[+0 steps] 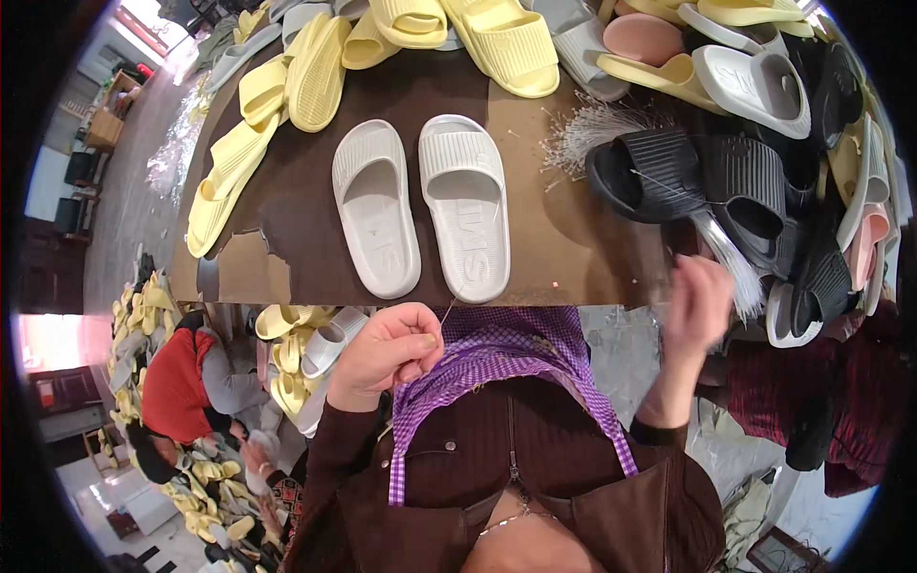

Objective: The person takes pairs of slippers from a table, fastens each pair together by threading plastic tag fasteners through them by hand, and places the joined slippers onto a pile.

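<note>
The work takes place at a brown surface (535, 258) in a room crowded with foam slide sandals. Yellow slides (287, 86) are heaped along its far and left edges, black slides (726, 181) are stacked at the right, and more yellow and white pairs lie on the floor at lower left, where another person in a red top (177, 382) is bent over them.

A pair of white slides (420, 205) lies side by side at the middle of the surface, soles down and the open foot beds facing up, just beyond the near edge. This placement keeps both straps exposed and within direct reach of both hands.

The left hand (387, 349) is held just below the near edge, fingers curled and thumb pressed to forefinger, pinching a thin clear strand (449, 307). The strand runs up toward the heel of the right-hand white slide; whether it touches the slide cannot be determined.

The right hand (697, 306) is raised near the right end of the near edge and is motion-blurred; whether it is spread or pinching cannot be told. It is close to a bundle of thin clear strands (592, 129) fanned out on the surface between the white pair and the black slides, probably stocked there for single picking.

The white pair lies directly ahead of, and between, the two hands.
</note>
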A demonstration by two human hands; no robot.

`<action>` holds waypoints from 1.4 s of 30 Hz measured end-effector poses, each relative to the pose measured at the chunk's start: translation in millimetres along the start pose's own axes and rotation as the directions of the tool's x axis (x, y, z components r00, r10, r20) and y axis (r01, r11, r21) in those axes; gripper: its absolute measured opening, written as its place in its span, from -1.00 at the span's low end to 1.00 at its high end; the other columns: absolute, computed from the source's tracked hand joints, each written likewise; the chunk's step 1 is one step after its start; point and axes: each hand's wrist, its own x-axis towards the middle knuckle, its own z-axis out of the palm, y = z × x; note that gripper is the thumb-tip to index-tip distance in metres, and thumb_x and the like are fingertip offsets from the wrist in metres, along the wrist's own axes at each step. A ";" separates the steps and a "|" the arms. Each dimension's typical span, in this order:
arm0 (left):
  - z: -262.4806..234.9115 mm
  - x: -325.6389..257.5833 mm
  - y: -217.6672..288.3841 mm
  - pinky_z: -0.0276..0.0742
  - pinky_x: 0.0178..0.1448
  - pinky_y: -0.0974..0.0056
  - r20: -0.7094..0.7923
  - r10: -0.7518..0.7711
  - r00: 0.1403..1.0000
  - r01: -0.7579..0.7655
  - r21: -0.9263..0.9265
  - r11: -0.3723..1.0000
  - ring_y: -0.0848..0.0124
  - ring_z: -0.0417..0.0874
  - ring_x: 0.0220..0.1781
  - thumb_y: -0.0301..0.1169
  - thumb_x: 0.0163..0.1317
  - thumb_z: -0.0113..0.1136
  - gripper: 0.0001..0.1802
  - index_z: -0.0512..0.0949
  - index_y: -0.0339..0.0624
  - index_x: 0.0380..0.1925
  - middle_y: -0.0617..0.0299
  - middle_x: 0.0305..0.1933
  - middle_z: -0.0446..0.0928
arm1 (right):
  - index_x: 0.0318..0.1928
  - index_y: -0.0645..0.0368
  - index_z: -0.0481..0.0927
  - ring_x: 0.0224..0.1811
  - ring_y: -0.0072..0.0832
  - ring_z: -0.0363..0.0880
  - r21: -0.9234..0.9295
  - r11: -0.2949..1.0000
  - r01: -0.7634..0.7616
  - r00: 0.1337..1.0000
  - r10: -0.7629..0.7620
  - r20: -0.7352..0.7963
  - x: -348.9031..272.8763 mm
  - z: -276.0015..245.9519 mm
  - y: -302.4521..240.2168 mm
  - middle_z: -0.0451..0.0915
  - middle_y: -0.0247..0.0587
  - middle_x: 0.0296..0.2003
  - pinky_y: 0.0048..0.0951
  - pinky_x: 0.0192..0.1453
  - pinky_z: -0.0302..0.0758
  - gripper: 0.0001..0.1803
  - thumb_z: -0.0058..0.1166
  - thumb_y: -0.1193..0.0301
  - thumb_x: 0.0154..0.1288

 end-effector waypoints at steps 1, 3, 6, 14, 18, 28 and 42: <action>1.4 1.7 0.9 0.16 -0.67 0.54 -0.008 -0.017 1.000 0.017 0.023 1.000 0.62 0.28 -0.72 -0.56 0.22 0.01 -0.97 0.40 -0.29 -0.35 0.13 -0.53 0.45 | -0.22 0.25 0.59 -0.23 -0.22 0.51 0.146 0.988 0.048 0.997 -0.056 0.052 7.4 13.4 -18.3 0.58 -0.13 -0.32 -0.29 -0.14 0.44 -0.76 0.18 0.65 0.02; 7.5 5.7 4.7 0.18 -0.66 0.54 -0.011 -0.039 0.999 0.039 0.053 0.998 0.61 0.29 -0.72 -0.57 0.21 0.00 -0.97 0.39 -0.29 -0.35 0.12 -0.53 0.44 | -0.21 0.23 0.59 -0.32 -0.27 0.48 0.384 0.909 0.163 0.951 -0.248 0.183 23.4 38.6 -44.8 0.55 -0.21 -0.36 -0.33 -0.22 0.42 -0.65 0.21 0.66 -0.13; 22.9 9.3 12.5 0.17 -0.66 0.55 -0.012 -0.117 0.993 0.117 0.196 0.974 0.62 0.29 -0.71 -0.57 0.21 0.02 -0.97 0.40 -0.29 -0.35 0.12 -0.50 0.47 | -0.24 0.23 0.59 -0.36 -0.29 0.48 0.428 0.864 0.266 0.936 -0.337 0.098 31.1 77.9 -81.9 0.55 -0.21 -0.37 -0.36 -0.25 0.41 -0.64 0.21 0.65 -0.19; 32.5 19.9 17.4 0.32 -0.53 0.54 -0.129 0.355 0.926 -0.333 0.163 0.929 0.58 0.42 -0.60 -0.56 0.25 0.05 -0.90 0.47 -0.33 -0.24 0.15 -0.37 0.52 | -0.31 0.30 0.58 -0.47 -0.40 0.48 0.689 0.710 0.144 0.966 -0.251 0.056 47.6 93.4 -88.3 0.53 -0.17 -0.46 -0.45 -0.40 0.39 -0.84 0.16 0.59 0.02; 42.9 47.6 25.9 0.39 -0.44 0.43 0.046 0.843 0.536 -0.409 0.888 0.211 0.52 0.50 -0.50 -0.52 0.25 0.10 -0.79 0.47 -0.29 -0.12 0.16 -0.38 0.50 | -0.38 0.33 0.57 -0.50 -0.49 0.46 0.837 0.508 -0.203 0.953 -0.095 0.288 52.9 62.5 -84.9 0.52 -0.17 -0.50 -0.52 -0.44 0.35 -0.85 0.08 0.46 0.21; 31.4 58.9 8.2 0.47 -0.33 0.26 0.273 0.719 0.640 -0.422 0.906 0.031 0.21 0.56 -0.40 -0.56 0.15 0.15 -0.88 0.53 -0.31 -0.29 0.06 -0.40 0.49 | -0.58 0.29 0.45 -0.69 -0.57 0.27 0.484 -0.262 -0.835 0.538 -0.199 0.819 25.2 66.2 -66.2 0.40 -0.24 -0.67 -0.53 -0.59 0.24 -0.52 -0.13 0.20 0.43; 32.5 -18.1 -16.3 0.49 -0.41 0.19 0.075 0.587 0.806 -0.060 0.997 -0.044 0.11 0.60 -0.47 -0.49 0.10 0.22 -0.90 0.53 -0.30 -0.45 0.05 -0.48 0.56 | -0.58 0.13 0.35 -0.78 -0.58 0.18 -0.308 -0.105 -0.946 -0.256 -0.342 0.904 29.0 125.7 -86.5 0.29 -0.35 -0.75 -0.50 -0.72 0.16 -0.54 -0.12 0.12 0.41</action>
